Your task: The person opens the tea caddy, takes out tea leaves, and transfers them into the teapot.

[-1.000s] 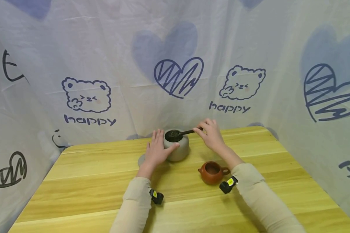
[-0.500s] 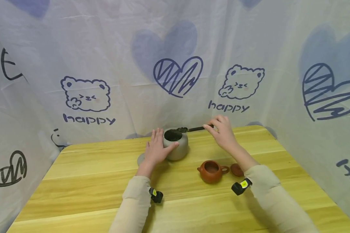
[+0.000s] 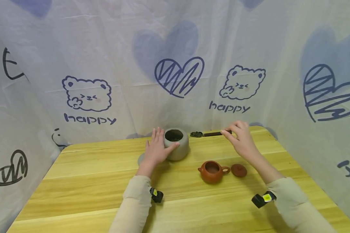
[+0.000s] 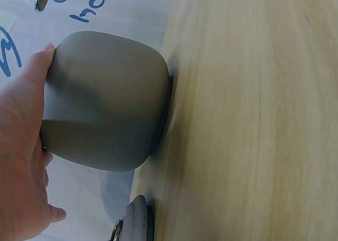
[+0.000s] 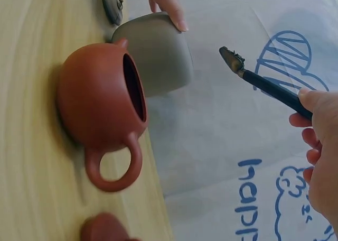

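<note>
A round grey tea jar (image 3: 179,150) stands uncovered at the back of the table, dark inside. My left hand (image 3: 157,150) holds it from the left, with the thumb at its rim; most contact is hidden. Between thumb and fingers, my right hand (image 3: 241,139) pinches the dark handle of a tea scoop (image 3: 212,134). Dark tea leaves (image 3: 196,134) heap on its tip, which is in the air right of the jar. Below the scoop sits a reddish-brown teapot (image 3: 212,176), open at the top, its spout towards the left and its handle towards the right.
The teapot's round lid (image 3: 239,170) lies on the wooden table (image 3: 84,194), right of the pot's handle. A grey lid (image 4: 138,220) with a small ring lies left of the jar, partly behind my left hand. A printed white cloth (image 3: 128,38) hangs behind the table.
The scoop has come up out of the jar with leaves on it and moved right with my right hand. The teapot's lid has come into view. My left hand stays at the jar.
</note>
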Demonstrator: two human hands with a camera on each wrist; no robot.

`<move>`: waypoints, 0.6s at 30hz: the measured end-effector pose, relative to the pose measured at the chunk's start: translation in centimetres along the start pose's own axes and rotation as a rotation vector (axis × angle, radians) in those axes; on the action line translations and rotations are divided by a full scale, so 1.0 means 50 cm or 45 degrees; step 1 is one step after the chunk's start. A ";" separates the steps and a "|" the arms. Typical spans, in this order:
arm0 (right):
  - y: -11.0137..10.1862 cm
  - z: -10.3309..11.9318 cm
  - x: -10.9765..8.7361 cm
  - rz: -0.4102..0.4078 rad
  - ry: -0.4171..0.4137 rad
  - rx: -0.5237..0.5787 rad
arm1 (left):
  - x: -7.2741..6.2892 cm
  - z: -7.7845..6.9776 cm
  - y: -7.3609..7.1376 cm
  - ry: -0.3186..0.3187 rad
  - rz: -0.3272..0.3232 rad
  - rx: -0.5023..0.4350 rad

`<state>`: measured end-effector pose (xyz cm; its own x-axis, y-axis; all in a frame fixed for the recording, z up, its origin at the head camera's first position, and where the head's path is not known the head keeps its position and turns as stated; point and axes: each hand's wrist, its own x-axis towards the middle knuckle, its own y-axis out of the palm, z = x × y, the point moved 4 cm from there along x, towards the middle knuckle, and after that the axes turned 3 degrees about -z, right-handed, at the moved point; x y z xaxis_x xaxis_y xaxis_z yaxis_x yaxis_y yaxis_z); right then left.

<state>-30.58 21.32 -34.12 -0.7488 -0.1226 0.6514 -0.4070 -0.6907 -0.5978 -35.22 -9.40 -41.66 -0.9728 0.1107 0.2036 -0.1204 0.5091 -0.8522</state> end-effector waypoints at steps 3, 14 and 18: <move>-0.017 -0.009 -0.018 0.000 0.025 0.000 | 0.001 0.000 0.002 0.008 -0.015 0.020; -0.067 -0.024 -0.079 -0.047 0.018 0.033 | 0.000 0.000 0.003 0.004 0.004 0.045; -0.078 -0.031 -0.099 -0.025 0.055 0.016 | 0.001 0.001 0.003 0.000 0.009 0.047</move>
<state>-26.09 25.72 -35.71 -0.7627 -0.0779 0.6420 -0.4154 -0.7018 -0.5787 -35.28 -9.35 -41.79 -0.9737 0.1137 0.1976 -0.1211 0.4763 -0.8709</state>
